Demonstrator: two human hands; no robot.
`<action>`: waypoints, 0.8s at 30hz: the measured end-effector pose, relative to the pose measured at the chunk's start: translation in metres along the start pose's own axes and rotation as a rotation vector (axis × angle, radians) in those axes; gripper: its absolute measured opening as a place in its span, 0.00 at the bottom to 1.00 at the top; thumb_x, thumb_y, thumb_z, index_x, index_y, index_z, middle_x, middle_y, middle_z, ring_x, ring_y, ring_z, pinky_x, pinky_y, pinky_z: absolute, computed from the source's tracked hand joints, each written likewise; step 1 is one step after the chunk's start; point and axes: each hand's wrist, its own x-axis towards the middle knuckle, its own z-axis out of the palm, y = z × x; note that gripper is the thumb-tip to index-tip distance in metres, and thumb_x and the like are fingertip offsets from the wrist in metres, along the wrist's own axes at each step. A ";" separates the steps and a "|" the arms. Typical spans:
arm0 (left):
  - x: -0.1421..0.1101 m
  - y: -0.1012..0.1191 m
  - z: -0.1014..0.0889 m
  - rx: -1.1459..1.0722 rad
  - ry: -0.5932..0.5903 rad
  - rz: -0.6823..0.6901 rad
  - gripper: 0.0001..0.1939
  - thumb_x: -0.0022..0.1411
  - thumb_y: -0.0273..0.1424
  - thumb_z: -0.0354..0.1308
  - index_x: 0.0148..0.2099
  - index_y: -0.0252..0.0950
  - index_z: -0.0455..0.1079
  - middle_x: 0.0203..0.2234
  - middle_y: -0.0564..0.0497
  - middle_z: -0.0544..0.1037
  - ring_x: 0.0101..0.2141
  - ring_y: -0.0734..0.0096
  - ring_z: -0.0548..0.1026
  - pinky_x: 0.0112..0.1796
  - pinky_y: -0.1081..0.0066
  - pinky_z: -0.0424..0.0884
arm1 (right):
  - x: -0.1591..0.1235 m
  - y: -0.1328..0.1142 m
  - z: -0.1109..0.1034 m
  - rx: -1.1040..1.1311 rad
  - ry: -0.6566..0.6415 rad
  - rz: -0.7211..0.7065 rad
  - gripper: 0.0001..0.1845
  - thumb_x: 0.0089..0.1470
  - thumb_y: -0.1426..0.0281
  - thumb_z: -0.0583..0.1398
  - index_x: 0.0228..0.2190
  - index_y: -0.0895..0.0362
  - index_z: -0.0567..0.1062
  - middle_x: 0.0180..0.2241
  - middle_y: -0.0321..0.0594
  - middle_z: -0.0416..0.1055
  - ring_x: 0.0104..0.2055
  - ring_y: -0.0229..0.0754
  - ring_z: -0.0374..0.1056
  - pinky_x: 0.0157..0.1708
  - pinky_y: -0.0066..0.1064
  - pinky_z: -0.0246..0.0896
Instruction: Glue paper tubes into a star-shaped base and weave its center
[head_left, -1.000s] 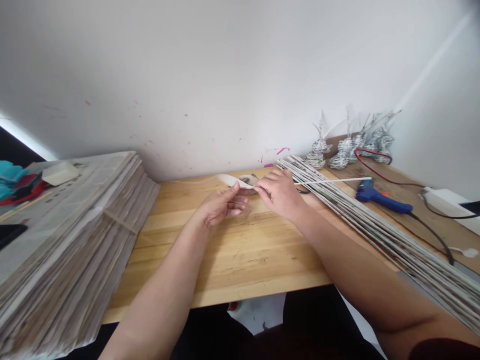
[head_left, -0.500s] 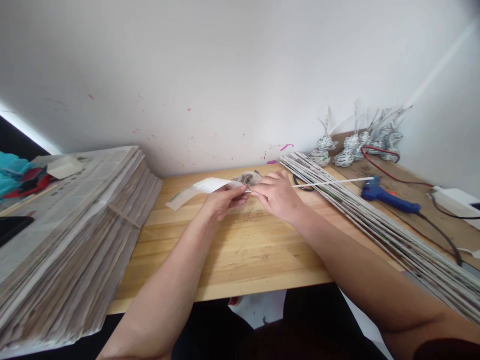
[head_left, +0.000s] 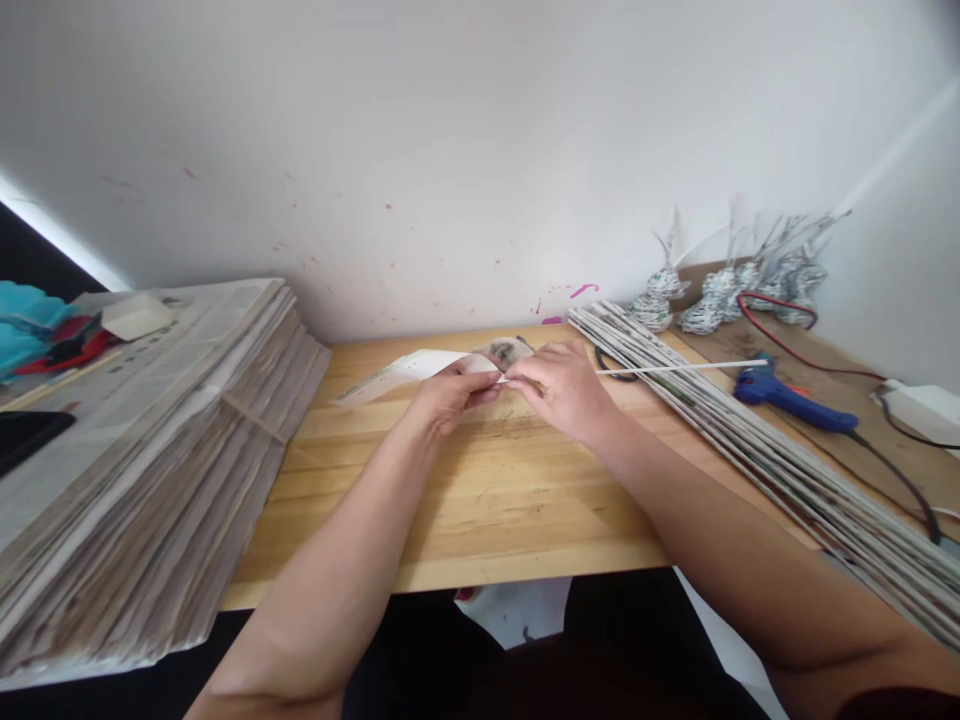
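My left hand (head_left: 456,392) pinches a paper strip (head_left: 409,367), whose loose end trails off to the left above the table. Close beside it, my right hand (head_left: 559,385) is closed on a thin white paper tube (head_left: 694,367), into which the strip seems to run. The tube sticks out to the right, over a bundle of rolled newspaper sticks. The exact join between strip and tube is hidden by my fingers. Just behind my hands lies a greyish, stained rag-like thing (head_left: 510,350).
A tall stack of newspaper (head_left: 255,430) stands at the left. To the right are the newspaper sticks (head_left: 720,430), a blue glue gun (head_left: 799,398) with its cord, and several woven paper figures (head_left: 709,300) against the wall. Black scissor-like handles (head_left: 611,365) lie near the sticks.
The strip's loose end has dropped lower and lies flatter. Both hands stay close together, fingers slightly shifted around the tube. The whole view has shifted slightly.
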 end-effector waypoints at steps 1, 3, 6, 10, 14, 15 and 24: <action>0.000 0.000 0.000 -0.003 0.004 -0.005 0.12 0.47 0.18 0.67 0.37 0.31 0.76 0.29 0.49 0.78 0.29 0.74 0.76 0.30 0.77 0.75 | 0.000 0.000 0.000 0.005 -0.002 0.000 0.06 0.59 0.69 0.59 0.32 0.53 0.77 0.29 0.38 0.76 0.36 0.44 0.67 0.42 0.38 0.47; 0.000 0.000 0.001 -0.016 0.001 -0.012 0.12 0.47 0.17 0.67 0.36 0.31 0.76 0.28 0.49 0.78 0.28 0.75 0.76 0.30 0.78 0.75 | 0.000 0.000 0.001 0.025 0.000 0.004 0.06 0.59 0.70 0.59 0.32 0.53 0.77 0.30 0.37 0.76 0.35 0.44 0.67 0.42 0.37 0.48; 0.000 -0.001 0.001 -0.034 -0.010 -0.016 0.10 0.49 0.16 0.65 0.35 0.32 0.75 0.27 0.50 0.78 0.27 0.75 0.76 0.29 0.79 0.75 | 0.000 -0.001 0.002 0.065 -0.004 0.014 0.05 0.58 0.72 0.60 0.34 0.53 0.77 0.31 0.38 0.78 0.36 0.44 0.69 0.42 0.37 0.50; 0.000 -0.003 0.002 -0.032 0.003 -0.027 0.09 0.50 0.16 0.64 0.35 0.31 0.76 0.27 0.49 0.78 0.28 0.75 0.76 0.29 0.79 0.75 | 0.000 -0.004 0.002 0.094 -0.042 0.036 0.04 0.57 0.71 0.61 0.33 0.53 0.77 0.33 0.38 0.78 0.37 0.45 0.69 0.42 0.37 0.52; 0.001 -0.003 0.004 -0.030 0.020 -0.043 0.07 0.53 0.17 0.63 0.36 0.30 0.76 0.27 0.48 0.78 0.26 0.75 0.76 0.30 0.78 0.75 | 0.000 -0.003 0.003 0.117 -0.044 0.069 0.04 0.57 0.71 0.60 0.33 0.53 0.77 0.32 0.38 0.77 0.35 0.44 0.69 0.40 0.36 0.53; 0.001 -0.002 0.004 -0.033 0.030 -0.049 0.06 0.54 0.17 0.63 0.35 0.29 0.75 0.27 0.48 0.78 0.26 0.75 0.76 0.30 0.78 0.75 | 0.000 -0.003 0.004 0.120 -0.043 0.074 0.04 0.57 0.71 0.60 0.33 0.53 0.76 0.32 0.38 0.77 0.34 0.44 0.68 0.39 0.35 0.53; 0.000 0.003 0.003 -0.136 -0.011 -0.058 0.03 0.62 0.23 0.58 0.38 0.30 0.74 0.31 0.44 0.79 0.30 0.71 0.78 0.33 0.72 0.78 | -0.001 -0.001 0.005 0.185 -0.008 0.127 0.04 0.57 0.71 0.58 0.33 0.54 0.74 0.31 0.39 0.76 0.34 0.44 0.68 0.37 0.34 0.56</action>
